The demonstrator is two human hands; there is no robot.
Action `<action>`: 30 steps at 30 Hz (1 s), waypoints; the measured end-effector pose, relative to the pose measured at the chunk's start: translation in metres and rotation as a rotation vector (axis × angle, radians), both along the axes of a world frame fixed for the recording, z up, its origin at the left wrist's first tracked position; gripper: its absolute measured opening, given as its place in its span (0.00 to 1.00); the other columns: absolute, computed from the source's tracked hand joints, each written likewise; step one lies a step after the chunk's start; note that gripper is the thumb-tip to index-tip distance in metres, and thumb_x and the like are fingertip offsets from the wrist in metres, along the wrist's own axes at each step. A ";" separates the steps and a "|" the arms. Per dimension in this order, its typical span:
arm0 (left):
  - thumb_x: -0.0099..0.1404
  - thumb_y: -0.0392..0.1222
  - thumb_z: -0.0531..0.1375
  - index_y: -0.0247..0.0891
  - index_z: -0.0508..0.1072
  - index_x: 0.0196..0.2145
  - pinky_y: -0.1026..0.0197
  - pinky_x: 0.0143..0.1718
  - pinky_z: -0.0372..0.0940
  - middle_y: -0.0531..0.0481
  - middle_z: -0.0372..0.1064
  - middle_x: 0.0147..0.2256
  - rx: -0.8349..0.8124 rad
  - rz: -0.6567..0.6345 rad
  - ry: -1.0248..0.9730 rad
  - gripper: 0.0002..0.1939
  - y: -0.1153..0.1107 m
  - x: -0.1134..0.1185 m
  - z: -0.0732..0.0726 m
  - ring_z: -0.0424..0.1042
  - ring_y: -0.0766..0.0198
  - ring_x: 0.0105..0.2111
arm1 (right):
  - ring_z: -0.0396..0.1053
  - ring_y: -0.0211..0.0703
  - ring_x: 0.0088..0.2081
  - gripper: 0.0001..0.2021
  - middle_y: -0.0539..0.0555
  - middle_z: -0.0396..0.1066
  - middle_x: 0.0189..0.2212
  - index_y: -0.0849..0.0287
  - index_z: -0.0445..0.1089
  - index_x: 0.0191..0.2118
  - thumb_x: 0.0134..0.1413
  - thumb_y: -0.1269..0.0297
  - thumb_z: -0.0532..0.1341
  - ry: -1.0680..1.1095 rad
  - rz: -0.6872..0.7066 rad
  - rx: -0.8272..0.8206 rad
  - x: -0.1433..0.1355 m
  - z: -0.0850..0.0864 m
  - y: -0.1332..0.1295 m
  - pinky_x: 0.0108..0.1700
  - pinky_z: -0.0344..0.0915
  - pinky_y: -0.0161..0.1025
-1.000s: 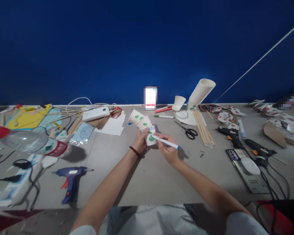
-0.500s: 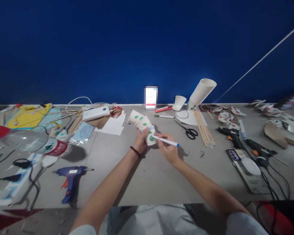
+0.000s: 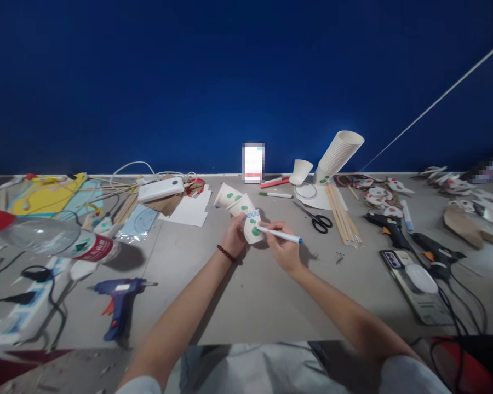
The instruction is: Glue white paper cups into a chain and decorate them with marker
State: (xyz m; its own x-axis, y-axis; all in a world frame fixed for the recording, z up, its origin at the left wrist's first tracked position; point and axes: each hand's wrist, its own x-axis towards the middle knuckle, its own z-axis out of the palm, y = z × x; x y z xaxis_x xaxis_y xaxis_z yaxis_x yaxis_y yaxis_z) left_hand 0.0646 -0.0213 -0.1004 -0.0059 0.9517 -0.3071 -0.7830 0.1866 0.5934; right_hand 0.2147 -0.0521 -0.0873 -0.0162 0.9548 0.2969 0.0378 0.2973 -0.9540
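My left hand (image 3: 235, 236) is closed around the nearest of several white paper cups (image 3: 252, 229), which form a curved row tilting away to the upper left. Green dots mark these cups, and a blue looping pattern runs along the near cup's upper edge. In my right hand (image 3: 284, 249) is a white marker with a blue end (image 3: 285, 237). Its tip meets or nearly meets the near cup's side; I cannot tell which. The farther cups (image 3: 229, 196) slant beyond my left fingers.
Black scissors (image 3: 321, 223), wooden sticks (image 3: 342, 216) and a tall cup stack (image 3: 340, 156) stand or lie to the right. A blue glue gun (image 3: 121, 303) and a bottle (image 3: 57, 238) lie left. Black glue guns (image 3: 433, 254) and a phone (image 3: 419, 298) are at far right.
The cup in my left hand has turned slightly, showing more of its blue edge pattern. My right hand and the marker have shifted a little to the right.
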 end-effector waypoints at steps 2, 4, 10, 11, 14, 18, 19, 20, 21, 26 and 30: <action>0.56 0.44 0.70 0.35 0.76 0.49 0.49 0.51 0.70 0.41 0.80 0.42 0.004 -0.007 -0.015 0.23 0.000 0.000 -0.001 0.79 0.49 0.44 | 0.81 0.52 0.46 0.06 0.60 0.82 0.44 0.54 0.69 0.37 0.60 0.59 0.63 -0.006 -0.005 -0.005 0.000 0.000 0.000 0.47 0.76 0.47; 0.57 0.45 0.70 0.35 0.76 0.48 0.49 0.51 0.69 0.41 0.80 0.42 0.008 -0.012 -0.023 0.23 0.000 -0.001 -0.002 0.79 0.48 0.44 | 0.80 0.53 0.47 0.06 0.60 0.82 0.45 0.54 0.69 0.37 0.60 0.58 0.63 -0.003 -0.004 -0.017 0.000 0.000 0.000 0.48 0.76 0.48; 0.58 0.45 0.70 0.36 0.76 0.46 0.49 0.52 0.69 0.42 0.79 0.42 0.026 -0.003 0.039 0.20 0.000 0.000 0.001 0.78 0.50 0.46 | 0.80 0.51 0.49 0.06 0.60 0.82 0.46 0.53 0.69 0.37 0.60 0.58 0.63 0.002 0.003 -0.028 0.001 0.001 0.000 0.52 0.75 0.49; 0.58 0.46 0.70 0.36 0.76 0.46 0.50 0.53 0.69 0.42 0.79 0.43 0.030 0.000 0.050 0.20 0.000 0.000 0.002 0.78 0.50 0.46 | 0.80 0.51 0.49 0.06 0.60 0.82 0.46 0.53 0.69 0.37 0.60 0.58 0.63 -0.003 0.004 -0.027 0.001 0.001 0.000 0.52 0.75 0.49; 0.58 0.46 0.70 0.36 0.76 0.46 0.50 0.52 0.69 0.42 0.79 0.44 0.039 -0.001 0.066 0.20 -0.001 0.000 0.003 0.78 0.51 0.46 | 0.80 0.51 0.48 0.06 0.60 0.82 0.45 0.54 0.69 0.37 0.60 0.58 0.63 -0.019 -0.005 -0.019 0.000 0.003 -0.001 0.50 0.76 0.48; 0.58 0.47 0.70 0.37 0.76 0.47 0.50 0.52 0.69 0.42 0.78 0.45 0.043 -0.009 0.073 0.20 -0.002 0.000 0.004 0.77 0.50 0.47 | 0.80 0.51 0.46 0.07 0.60 0.82 0.44 0.54 0.70 0.36 0.59 0.58 0.63 -0.025 -0.015 -0.006 0.000 0.003 -0.001 0.48 0.76 0.47; 0.58 0.47 0.71 0.37 0.75 0.47 0.50 0.52 0.69 0.42 0.78 0.45 0.046 -0.008 0.079 0.21 -0.002 0.000 0.005 0.77 0.50 0.47 | 0.80 0.52 0.46 0.07 0.60 0.82 0.44 0.55 0.70 0.36 0.59 0.58 0.63 -0.029 -0.013 -0.005 0.000 0.003 -0.001 0.48 0.76 0.47; 0.58 0.47 0.71 0.37 0.75 0.47 0.50 0.52 0.69 0.42 0.78 0.45 0.047 -0.009 0.085 0.22 -0.002 0.000 0.005 0.77 0.50 0.47 | 0.80 0.52 0.46 0.06 0.60 0.82 0.44 0.55 0.71 0.36 0.59 0.58 0.63 -0.035 -0.009 -0.004 0.000 0.003 -0.001 0.49 0.76 0.47; 0.58 0.48 0.71 0.37 0.75 0.48 0.49 0.52 0.69 0.41 0.78 0.45 0.047 -0.013 0.089 0.22 -0.003 0.000 0.006 0.77 0.50 0.47 | 0.80 0.53 0.47 0.06 0.60 0.82 0.44 0.55 0.71 0.36 0.59 0.58 0.63 -0.041 -0.007 -0.001 0.001 0.003 -0.001 0.49 0.76 0.48; 0.58 0.48 0.71 0.36 0.75 0.48 0.50 0.52 0.69 0.41 0.78 0.44 0.051 -0.018 0.100 0.23 -0.004 0.000 0.010 0.77 0.50 0.46 | 0.80 0.52 0.47 0.06 0.60 0.81 0.45 0.55 0.71 0.37 0.59 0.59 0.63 -0.059 -0.010 0.008 0.001 0.003 -0.003 0.51 0.75 0.49; 0.59 0.48 0.71 0.37 0.75 0.46 0.51 0.51 0.69 0.42 0.78 0.44 0.040 -0.013 0.101 0.21 -0.004 0.000 0.010 0.77 0.52 0.44 | 0.80 0.52 0.46 0.05 0.60 0.82 0.44 0.55 0.72 0.36 0.59 0.61 0.64 -0.074 -0.005 0.034 0.001 0.004 -0.003 0.50 0.75 0.48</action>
State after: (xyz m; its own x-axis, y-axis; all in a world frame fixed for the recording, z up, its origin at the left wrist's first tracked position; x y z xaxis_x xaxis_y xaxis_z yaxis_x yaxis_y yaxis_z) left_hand 0.0648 -0.0254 -0.0907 -0.0226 0.9632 -0.2677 -0.7166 0.1711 0.6761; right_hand 0.2158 -0.0547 -0.0836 -0.0346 0.9443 0.3274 0.1094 0.3292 -0.9379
